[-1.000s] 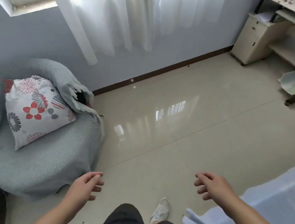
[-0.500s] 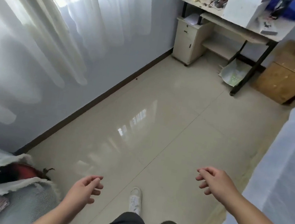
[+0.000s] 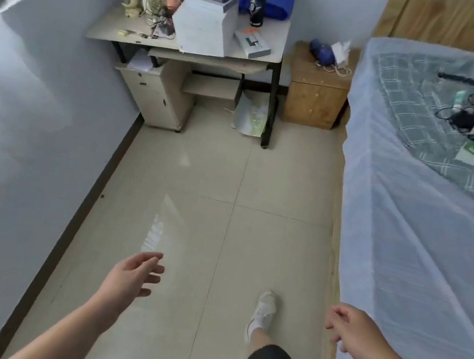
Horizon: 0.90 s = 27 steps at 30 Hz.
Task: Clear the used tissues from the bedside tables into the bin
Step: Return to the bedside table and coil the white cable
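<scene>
A wooden bedside table [image 3: 314, 99] stands at the far end of the room between the desk and the bed. On its top lies a crumpled white tissue [image 3: 340, 52] beside a dark blue bundle [image 3: 322, 52]. My left hand [image 3: 130, 280] hangs low at the left, fingers apart, holding nothing. My right hand [image 3: 352, 326] is low at the right by the bed's edge, fingers loosely curled and empty. Both hands are far from the bedside table. No bin is in view.
A cluttered desk [image 3: 188, 38] with a white box and a dark cup stands at the far wall, with a white drawer unit [image 3: 156, 95] under it. The bed [image 3: 427, 206] under a white net fills the right side. The tiled floor [image 3: 225, 208] runs between wall and bed.
The view has swung right, away from the armchair and curtain, bringing the desk, bedside table and bed into view. Both hands stay empty and low.
</scene>
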### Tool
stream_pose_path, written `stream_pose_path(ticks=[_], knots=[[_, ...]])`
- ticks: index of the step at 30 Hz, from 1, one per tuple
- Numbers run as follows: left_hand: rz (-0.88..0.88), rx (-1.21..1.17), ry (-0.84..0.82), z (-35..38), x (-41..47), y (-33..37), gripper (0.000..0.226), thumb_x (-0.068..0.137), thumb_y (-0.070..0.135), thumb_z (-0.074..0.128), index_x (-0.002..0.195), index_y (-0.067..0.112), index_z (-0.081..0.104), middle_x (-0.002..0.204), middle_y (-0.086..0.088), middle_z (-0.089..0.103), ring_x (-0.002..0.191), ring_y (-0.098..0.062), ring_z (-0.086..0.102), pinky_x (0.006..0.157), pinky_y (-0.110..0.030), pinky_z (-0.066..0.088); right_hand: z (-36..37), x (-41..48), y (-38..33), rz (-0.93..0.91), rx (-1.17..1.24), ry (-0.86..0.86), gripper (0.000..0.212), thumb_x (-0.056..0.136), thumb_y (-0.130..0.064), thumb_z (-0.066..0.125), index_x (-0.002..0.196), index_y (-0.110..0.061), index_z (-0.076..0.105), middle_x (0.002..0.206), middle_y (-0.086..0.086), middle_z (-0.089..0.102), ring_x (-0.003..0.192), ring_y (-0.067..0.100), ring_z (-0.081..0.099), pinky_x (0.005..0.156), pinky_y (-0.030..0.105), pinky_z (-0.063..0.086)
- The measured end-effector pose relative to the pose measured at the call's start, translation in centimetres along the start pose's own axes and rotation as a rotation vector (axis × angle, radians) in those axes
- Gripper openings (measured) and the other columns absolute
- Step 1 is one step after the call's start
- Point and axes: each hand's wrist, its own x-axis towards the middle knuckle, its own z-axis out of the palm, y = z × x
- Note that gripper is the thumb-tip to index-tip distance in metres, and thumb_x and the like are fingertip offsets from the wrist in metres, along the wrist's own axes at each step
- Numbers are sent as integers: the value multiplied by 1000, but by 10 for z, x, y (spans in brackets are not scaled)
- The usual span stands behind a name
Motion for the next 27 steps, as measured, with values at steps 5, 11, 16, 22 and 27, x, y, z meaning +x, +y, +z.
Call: stream_pose_path(ticks=[5, 11, 16, 22, 27], knots=[[-24, 75, -89, 46, 54, 69, 21, 107, 23, 59, 110, 28, 78, 96, -1, 82, 92, -23, 76, 72, -36, 58, -64, 71, -108, -57, 128, 30, 18, 100, -23, 59, 97, -14, 74, 95, 9, 76, 69, 16, 66, 61, 32, 51], [-87, 91, -116, 71, 122, 130, 18, 106, 15, 60, 109, 20, 78, 99, -10, 80, 85, -26, 72, 67, -35, 52, -136, 145, -235, -166, 185, 98, 15, 101, -25, 60, 99, -20, 74, 93, 2, 77, 67, 12, 68, 58, 26, 54], [-109, 119, -121, 77, 223, 189, 17, 106, 16, 60, 108, 18, 77, 100, -12, 79, 84, -27, 70, 69, -35, 51, -179, 216, -299, -151, 240, 179, 14, 99, -28, 61, 98, -22, 75, 91, -2, 78, 73, 18, 74, 61, 30, 57], [-41, 216, -239, 102, 348, 306, 19, 106, 20, 59, 111, 22, 77, 99, -7, 80, 87, -25, 72, 69, -36, 54, -211, 269, -308, 9, 269, 223, 14, 100, -26, 60, 103, -26, 74, 93, -1, 78, 77, 19, 74, 59, 25, 57], [97, 290, -304, 141, 418, 432, 19, 105, 25, 59, 111, 29, 77, 98, -1, 82, 93, -25, 75, 72, -35, 57, -228, 290, -288, 194, 338, 227, 17, 103, -26, 60, 100, -18, 74, 90, 8, 77, 69, 20, 69, 58, 27, 52]])
